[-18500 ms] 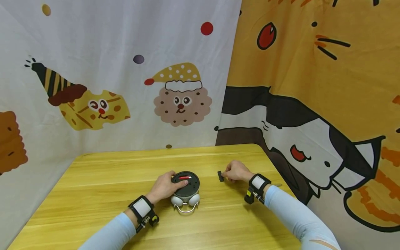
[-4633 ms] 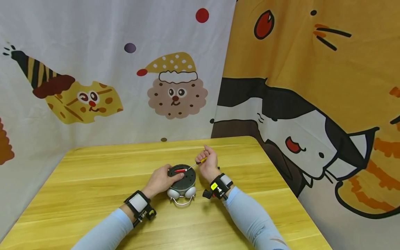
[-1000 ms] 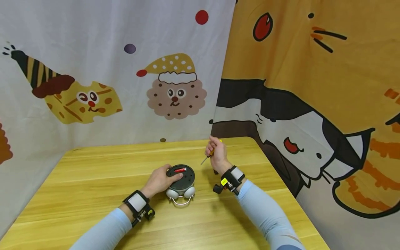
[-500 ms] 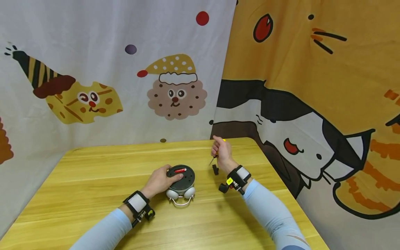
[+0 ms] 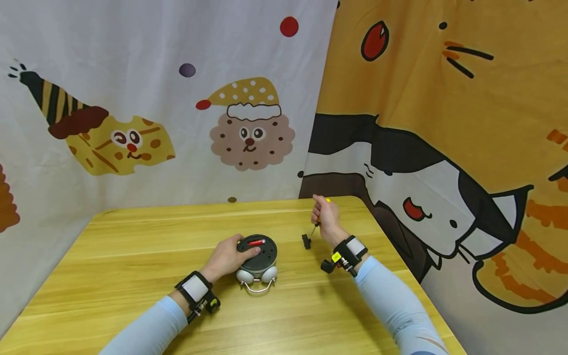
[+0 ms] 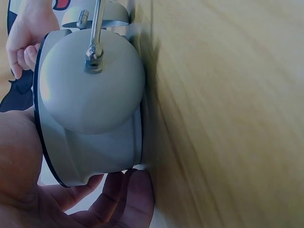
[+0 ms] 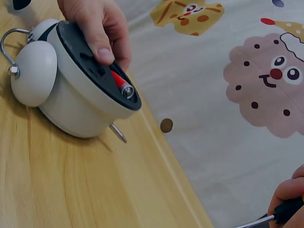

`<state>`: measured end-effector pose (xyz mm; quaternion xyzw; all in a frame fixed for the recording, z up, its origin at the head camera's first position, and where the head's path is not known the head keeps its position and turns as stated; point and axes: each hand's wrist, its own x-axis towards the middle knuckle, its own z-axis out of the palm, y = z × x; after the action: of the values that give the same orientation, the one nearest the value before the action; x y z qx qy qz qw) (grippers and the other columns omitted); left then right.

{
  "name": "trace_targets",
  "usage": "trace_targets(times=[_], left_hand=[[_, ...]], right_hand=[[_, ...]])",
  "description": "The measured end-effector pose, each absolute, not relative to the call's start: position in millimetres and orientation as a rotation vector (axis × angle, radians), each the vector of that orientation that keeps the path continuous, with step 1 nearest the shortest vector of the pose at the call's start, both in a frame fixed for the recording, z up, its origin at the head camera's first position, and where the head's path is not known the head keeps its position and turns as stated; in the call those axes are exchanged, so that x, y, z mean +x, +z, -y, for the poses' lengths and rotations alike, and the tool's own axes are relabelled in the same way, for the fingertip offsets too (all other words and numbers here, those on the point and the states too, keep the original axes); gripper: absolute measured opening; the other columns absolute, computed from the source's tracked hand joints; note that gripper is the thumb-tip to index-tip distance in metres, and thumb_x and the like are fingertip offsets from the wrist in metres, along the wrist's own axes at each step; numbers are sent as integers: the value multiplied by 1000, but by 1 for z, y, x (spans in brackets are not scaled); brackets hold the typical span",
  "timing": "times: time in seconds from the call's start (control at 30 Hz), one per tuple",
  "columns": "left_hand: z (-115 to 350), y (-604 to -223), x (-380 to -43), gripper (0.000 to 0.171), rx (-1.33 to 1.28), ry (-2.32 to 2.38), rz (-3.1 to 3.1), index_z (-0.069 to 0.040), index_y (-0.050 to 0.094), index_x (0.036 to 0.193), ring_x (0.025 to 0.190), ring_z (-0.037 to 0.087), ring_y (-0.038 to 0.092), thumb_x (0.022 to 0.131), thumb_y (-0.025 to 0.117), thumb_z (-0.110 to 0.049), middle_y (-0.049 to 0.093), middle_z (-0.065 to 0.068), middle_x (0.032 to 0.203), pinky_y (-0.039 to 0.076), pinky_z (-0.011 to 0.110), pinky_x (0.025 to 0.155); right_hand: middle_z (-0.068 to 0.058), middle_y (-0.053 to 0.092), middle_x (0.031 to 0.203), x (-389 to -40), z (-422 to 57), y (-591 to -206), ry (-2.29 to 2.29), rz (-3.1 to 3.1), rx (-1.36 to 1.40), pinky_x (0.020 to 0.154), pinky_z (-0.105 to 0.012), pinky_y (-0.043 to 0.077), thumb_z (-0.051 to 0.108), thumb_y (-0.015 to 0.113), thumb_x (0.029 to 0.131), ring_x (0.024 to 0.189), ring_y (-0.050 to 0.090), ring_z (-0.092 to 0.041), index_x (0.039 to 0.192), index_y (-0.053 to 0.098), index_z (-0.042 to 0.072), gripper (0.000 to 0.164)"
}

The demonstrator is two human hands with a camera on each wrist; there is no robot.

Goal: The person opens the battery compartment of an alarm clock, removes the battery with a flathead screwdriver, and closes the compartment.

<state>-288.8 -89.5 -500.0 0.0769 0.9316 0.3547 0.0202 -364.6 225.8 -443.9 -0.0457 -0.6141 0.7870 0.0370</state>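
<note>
A white twin-bell alarm clock (image 5: 263, 261) lies face down on the table, its black back upward. In that back, a red battery (image 7: 124, 84) sits in an uncovered slot. My left hand (image 5: 226, 257) grips the clock from the left, thumb over the back and fingers round the side, as the left wrist view shows at the clock body (image 6: 90, 137). My right hand (image 5: 327, 220) holds a screwdriver (image 7: 256, 222) with a yellow and black handle, its shaft pointing down. Close by the tip lies a small black plastic piece (image 5: 306, 241), shaped like a battery cover.
The wooden table (image 5: 146, 256) reaches back to a white curtain (image 5: 146, 59) with cartoon prints. On the right hangs an orange cat-print curtain (image 5: 412, 93) along the table's edge. The clock's wire handle (image 5: 258, 291) points toward me.
My right hand has carried the screwdriver from the battery slot rightward, to beside the black piece. Earlier, its fingers were at that piece without the screwdriver visible. The left hand still holds the clock.
</note>
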Motion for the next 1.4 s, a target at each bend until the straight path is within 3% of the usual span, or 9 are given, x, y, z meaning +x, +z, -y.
trace_targets(times=[0.7, 1.13, 1.4], left_hand=[[89, -500, -288, 69, 223, 1089, -2896, -2, 71, 136, 94, 21, 70, 99, 81, -60, 81, 14, 115, 56, 38, 79], [89, -502, -289, 69, 225, 1089, -2892, -2, 71, 135, 92, 20, 68, 99, 80, -61, 80, 13, 113, 53, 35, 77], [90, -501, -289, 68, 233, 1092, -2896, -2, 72, 133, 91, 21, 68, 99, 81, -60, 80, 13, 112, 54, 36, 78]], right_hand=[[5, 45, 65, -369, -266, -456, 2264, 2180, -305, 57, -29, 43, 39, 57, 116, 56, 49, -14, 74, 45, 19, 48], [8, 35, 57, -369, -275, -463, 2229, 2329, -270, 52, -28, 33, 43, 54, 117, 51, 35, -11, 71, 40, 21, 52], [7, 41, 64, -373, -284, -468, 2244, 2329, -335, 54, -29, 37, 45, 48, 118, 54, 39, -12, 91, 47, 16, 39]])
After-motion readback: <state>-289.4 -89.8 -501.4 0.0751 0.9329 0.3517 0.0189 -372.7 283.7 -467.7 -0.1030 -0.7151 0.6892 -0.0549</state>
